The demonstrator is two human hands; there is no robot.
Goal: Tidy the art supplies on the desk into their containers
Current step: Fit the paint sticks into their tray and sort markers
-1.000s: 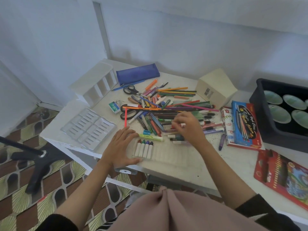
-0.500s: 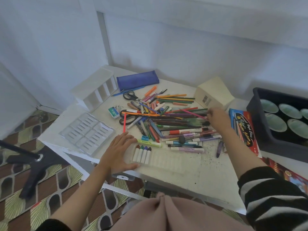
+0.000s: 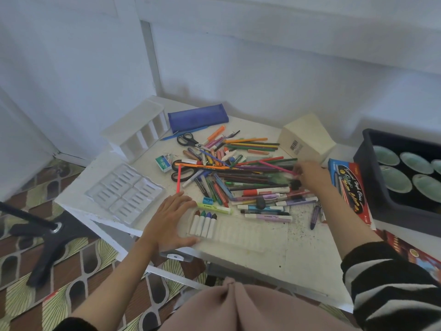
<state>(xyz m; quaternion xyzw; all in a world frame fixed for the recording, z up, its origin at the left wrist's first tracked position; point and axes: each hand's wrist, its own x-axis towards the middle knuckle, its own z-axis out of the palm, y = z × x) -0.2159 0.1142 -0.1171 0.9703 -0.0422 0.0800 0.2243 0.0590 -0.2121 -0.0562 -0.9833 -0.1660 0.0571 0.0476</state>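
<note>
Right hand (image 3: 310, 175) shifted rightward; clear tray (image 3: 241, 236) holds four crayons (image 3: 204, 223)

a white surface (image 3: 286, 256), flecked with dark specks, carries a loose pile of pens and pencils (image 3: 238, 174) at its middle. a blue pencil case (image 3: 198, 117) and a white divided organiser (image 3: 137, 130) lie at the back left, with a clear moulded tray (image 3: 124, 189) at the left edge. a crayon tray (image 3: 235, 232) holding four crayons lies in front, and a cream box (image 3: 306, 137) and a blue marker box (image 3: 350, 187) to the right
</note>
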